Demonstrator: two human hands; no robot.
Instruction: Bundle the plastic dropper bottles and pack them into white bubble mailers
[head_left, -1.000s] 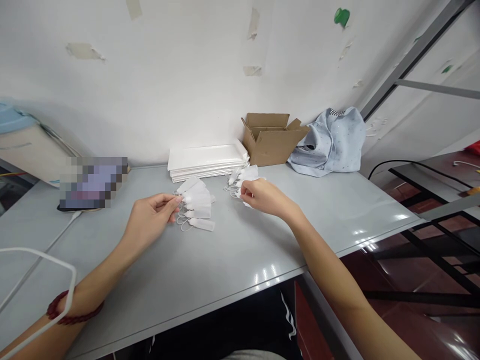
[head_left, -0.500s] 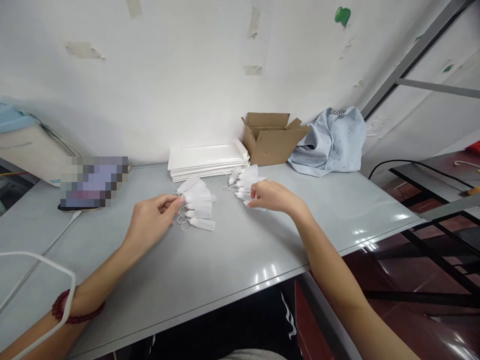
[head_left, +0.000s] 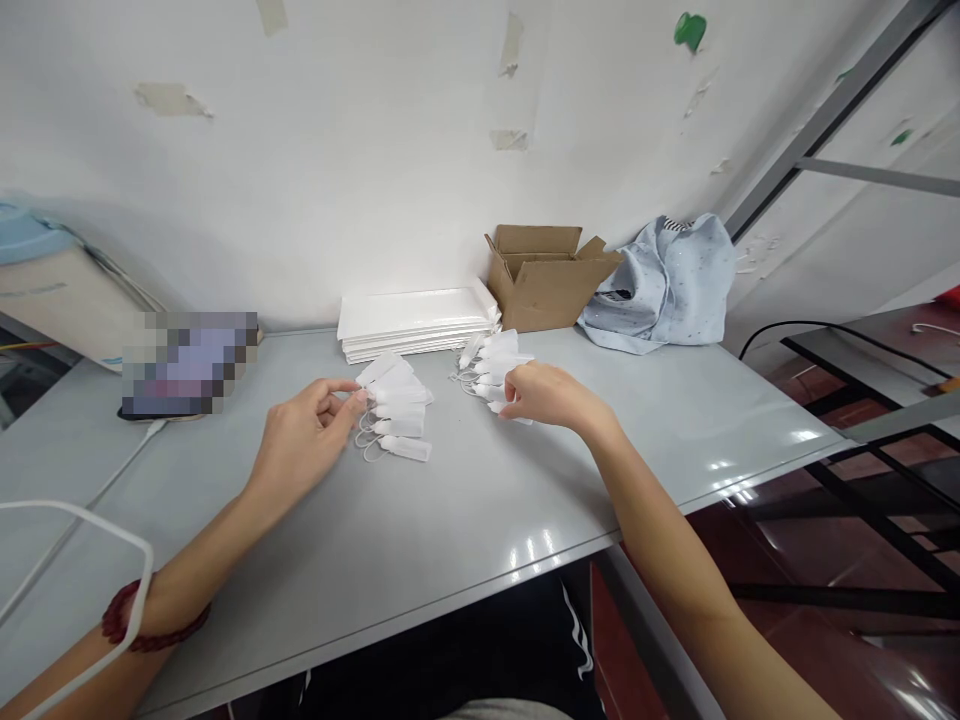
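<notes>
Several white plastic tags with thin string loops lie fanned out in a left group (head_left: 401, 418) on the grey table. My left hand (head_left: 311, 425) is at their loop ends, thumb and index finger closed at the neck of one tag. A second group of similar tags (head_left: 496, 350) lies to the right, loops facing left. My right hand (head_left: 551, 395) rests over the near end of that group, its fingers curled and closed on a tag, which they partly hide.
Behind the tags, a stack of flat white packets (head_left: 416, 320) lies by the wall. To its right are an open cardboard box (head_left: 559, 290) and a light blue cloth (head_left: 675, 285). A phone (head_left: 187, 365) with a white cable (head_left: 90, 510) is at left.
My left index finger has lifted slightly from its place beside the thumb tip. My right hand and both tag groups stay nearly still; the view has shifted a little.
</notes>
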